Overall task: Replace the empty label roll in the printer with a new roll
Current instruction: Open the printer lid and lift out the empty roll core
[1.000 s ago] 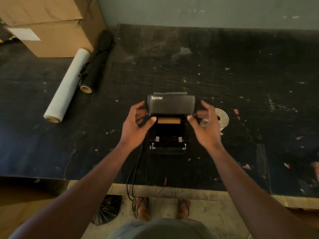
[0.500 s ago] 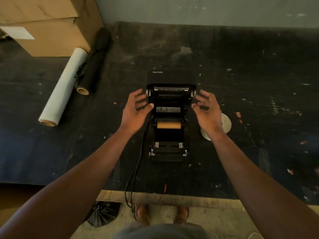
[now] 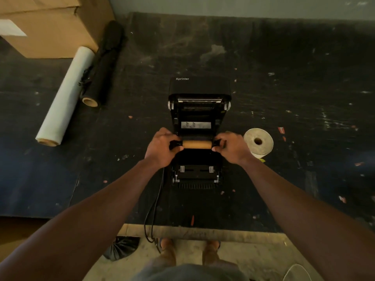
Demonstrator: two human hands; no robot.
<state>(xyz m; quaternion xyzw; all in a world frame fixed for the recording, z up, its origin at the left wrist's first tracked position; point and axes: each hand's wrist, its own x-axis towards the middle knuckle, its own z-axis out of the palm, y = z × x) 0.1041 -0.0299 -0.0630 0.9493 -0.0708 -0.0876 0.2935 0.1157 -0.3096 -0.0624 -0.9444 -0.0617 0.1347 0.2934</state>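
The bare cardboard core point(image 3: 196, 144) is being gripped at its black end holders by the left hand point(image 3: 161, 148) and right hand point(image 3: 233, 148), across the open printer point(image 3: 199, 122). It is probably light, stiff and crushable. The papery new roll point(image 3: 258, 141) is lying on the scuffed table point(image 3: 304, 98).

Bare forearms, no sleeves; grey shirt point(image 3: 188, 273) below; open sandals point(image 3: 167, 243) on both feet.
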